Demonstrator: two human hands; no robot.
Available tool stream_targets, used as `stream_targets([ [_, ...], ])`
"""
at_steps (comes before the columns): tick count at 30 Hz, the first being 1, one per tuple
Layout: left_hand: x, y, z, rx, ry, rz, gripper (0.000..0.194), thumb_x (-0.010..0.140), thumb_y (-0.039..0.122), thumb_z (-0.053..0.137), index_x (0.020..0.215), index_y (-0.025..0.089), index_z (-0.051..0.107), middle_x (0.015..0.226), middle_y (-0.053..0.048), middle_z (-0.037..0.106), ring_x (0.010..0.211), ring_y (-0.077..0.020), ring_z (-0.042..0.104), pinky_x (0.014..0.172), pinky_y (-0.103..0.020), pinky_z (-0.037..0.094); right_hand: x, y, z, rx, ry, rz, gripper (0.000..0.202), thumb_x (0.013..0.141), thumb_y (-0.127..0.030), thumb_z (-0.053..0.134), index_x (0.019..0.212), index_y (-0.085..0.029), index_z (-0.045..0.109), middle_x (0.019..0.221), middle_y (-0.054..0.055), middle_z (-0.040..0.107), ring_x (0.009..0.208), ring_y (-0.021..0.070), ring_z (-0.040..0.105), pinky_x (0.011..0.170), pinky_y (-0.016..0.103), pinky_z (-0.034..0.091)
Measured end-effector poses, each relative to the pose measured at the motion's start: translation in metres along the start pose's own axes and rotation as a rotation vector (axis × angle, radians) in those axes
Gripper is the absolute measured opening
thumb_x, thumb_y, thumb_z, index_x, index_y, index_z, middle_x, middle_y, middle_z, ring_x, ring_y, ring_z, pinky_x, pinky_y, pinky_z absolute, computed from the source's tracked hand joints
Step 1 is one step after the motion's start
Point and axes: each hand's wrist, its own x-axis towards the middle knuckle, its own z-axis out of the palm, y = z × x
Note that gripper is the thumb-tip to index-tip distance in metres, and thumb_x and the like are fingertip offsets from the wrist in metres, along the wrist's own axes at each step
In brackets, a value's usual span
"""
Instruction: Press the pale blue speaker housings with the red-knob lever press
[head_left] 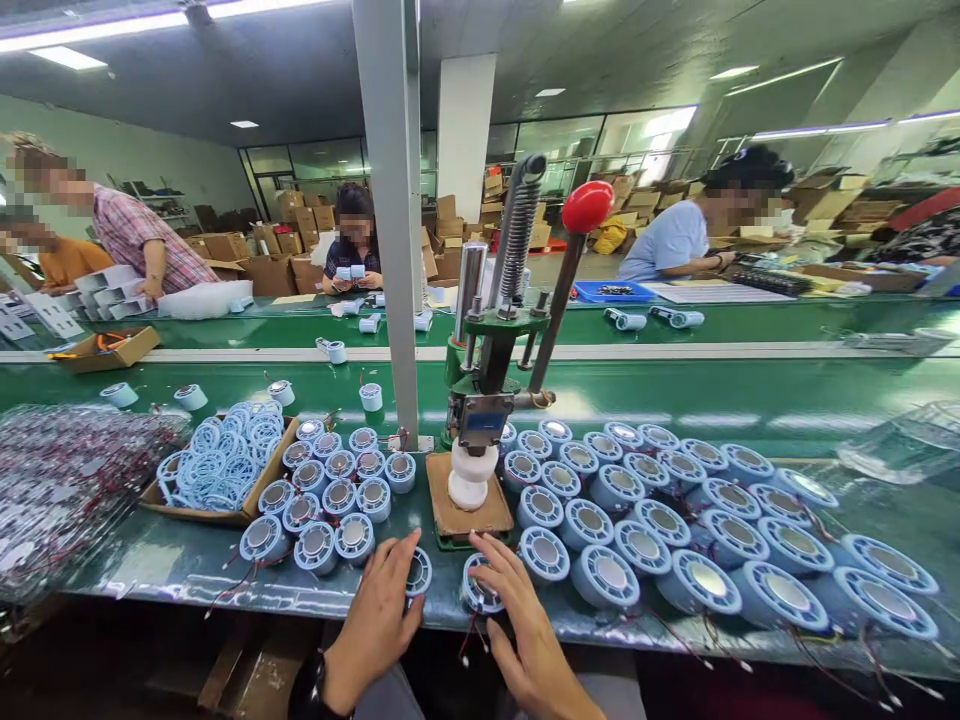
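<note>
On the near edge of the bench, my left hand [379,605] has its thumb and fingers around the left side of a light-blue ring-shaped part [423,574]. My right hand [519,612] curves over a round light-blue housing [480,594] with thin red and black wires hanging from it, covering part of its top. Just beyond both hands stands a green hand press [480,420] with a red-knobbed lever [589,207]. White round blocks [469,492] sit under its ram, above a brown base plate [491,518].
Rows of light-blue round housings [607,575] with silver discs fill the right side; more [315,545] stand at left. A cardboard box [259,490] holds loose blue rings [225,455]. Wired parts [67,500] lie far left. A grey post [386,200] rises behind. Several people work across the bench.
</note>
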Motion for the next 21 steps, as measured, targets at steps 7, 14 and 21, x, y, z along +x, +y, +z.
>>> stream_targets([
  [7,-0.005,-0.003,-0.007,-0.024,-0.029,-0.004,0.075,0.081,0.016,0.062,0.151,0.024,0.038,0.145,-0.011,0.056,0.131,-0.0317,0.049,0.110,-0.054,0.044,-0.019,0.009,0.041,-0.024,0.327,0.161,0.053,0.089,-0.027,0.061,0.140,-0.027,0.044,0.140,0.011,0.054,0.128,0.0293,0.056,0.099,0.047,0.056],
  [14,0.004,0.028,-0.005,-0.265,0.154,-0.108,0.089,0.084,0.022,0.067,0.157,0.026,0.018,0.132,-0.009,0.064,0.119,-0.0258,0.061,0.106,-0.045,0.049,-0.004,0.009,0.067,0.135,0.262,0.188,0.065,0.075,-0.010,0.057,0.138,-0.023,0.048,0.131,0.007,0.065,0.118,0.0229,0.065,0.100,0.036,0.057],
  [21,0.021,0.042,0.002,-0.262,0.145,-0.173,0.088,0.072,0.008,0.067,0.152,0.024,0.033,0.129,-0.009,0.064,0.117,-0.0272,0.060,0.105,-0.047,0.047,0.005,0.009,0.073,0.270,0.270,0.179,0.076,0.077,-0.008,0.054,0.149,-0.026,0.038,0.133,0.004,0.065,0.120,0.0178,0.065,0.099,0.029,0.056],
])
